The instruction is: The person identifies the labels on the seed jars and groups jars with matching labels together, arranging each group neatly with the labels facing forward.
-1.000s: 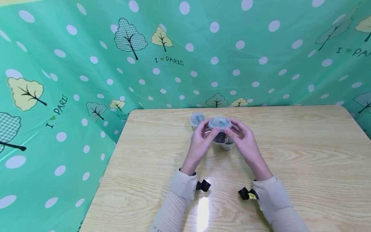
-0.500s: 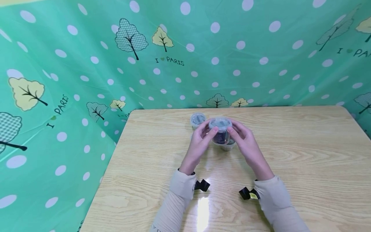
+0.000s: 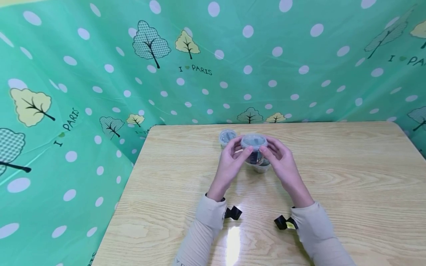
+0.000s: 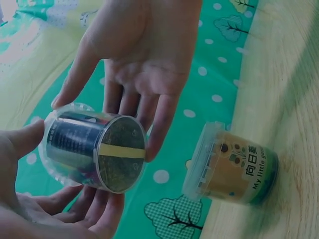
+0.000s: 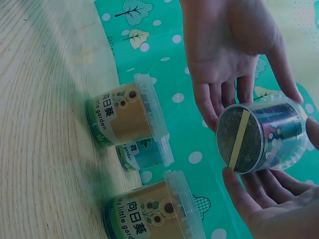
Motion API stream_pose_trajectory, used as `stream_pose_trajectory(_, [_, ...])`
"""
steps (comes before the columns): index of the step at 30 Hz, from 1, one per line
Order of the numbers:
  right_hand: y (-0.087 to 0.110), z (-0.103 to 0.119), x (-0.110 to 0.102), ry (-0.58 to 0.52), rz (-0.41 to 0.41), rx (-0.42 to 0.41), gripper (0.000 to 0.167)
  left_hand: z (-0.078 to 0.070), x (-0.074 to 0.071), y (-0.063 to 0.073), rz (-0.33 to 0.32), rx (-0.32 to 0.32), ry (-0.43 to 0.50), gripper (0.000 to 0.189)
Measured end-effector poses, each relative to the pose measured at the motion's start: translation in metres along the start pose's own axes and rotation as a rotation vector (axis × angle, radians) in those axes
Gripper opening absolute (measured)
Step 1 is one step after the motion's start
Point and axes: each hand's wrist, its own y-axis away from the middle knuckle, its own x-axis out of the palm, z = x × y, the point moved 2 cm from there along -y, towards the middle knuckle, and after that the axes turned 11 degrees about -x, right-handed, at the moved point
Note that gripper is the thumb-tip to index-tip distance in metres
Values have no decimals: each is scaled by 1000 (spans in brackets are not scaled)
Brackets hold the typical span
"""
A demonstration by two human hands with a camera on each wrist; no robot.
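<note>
Both hands hold one clear lidded plastic cup (image 3: 253,157) raised over the table. My left hand (image 3: 229,160) grips its left side, and my right hand (image 3: 282,162) its right, with both thumbs on the near side by the lid. A dark label with small print wraps the cup, and a yellow strip crosses its dark-looking base (image 4: 123,164) in the left wrist view. Behind it in the right wrist view stand two cups with sunflower labels, one upper (image 5: 122,112) and one lower (image 5: 152,211). A smaller-looking cup with a green label (image 5: 144,153) shows between them.
In the head view, a lidded cup (image 3: 227,136) stands behind my left hand and another (image 3: 262,168) lies below the held one in sight, partly hidden. The wood-grain table (image 3: 349,177) ends at a green dotted cloth (image 3: 299,85) behind and on the left.
The held cup turns slightly between my hands, its dark label showing narrower than half a second ago. My thumbs shift a little; the arms stay almost in place.
</note>
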Motion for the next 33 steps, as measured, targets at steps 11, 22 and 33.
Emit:
stream_pose_trajectory(11, [0,-2,-4,-22,47,-4,54,-1,-4,0,52,9,31,46])
stream_pose_trajectory(22, [0,0,-1,-37,14,4,53,-2,-2,1,24,-17,16,53])
stream_pose_trajectory(33, [0,0,-2,-34,26,-10,53,-2,-3,0,21,-15,19,53])
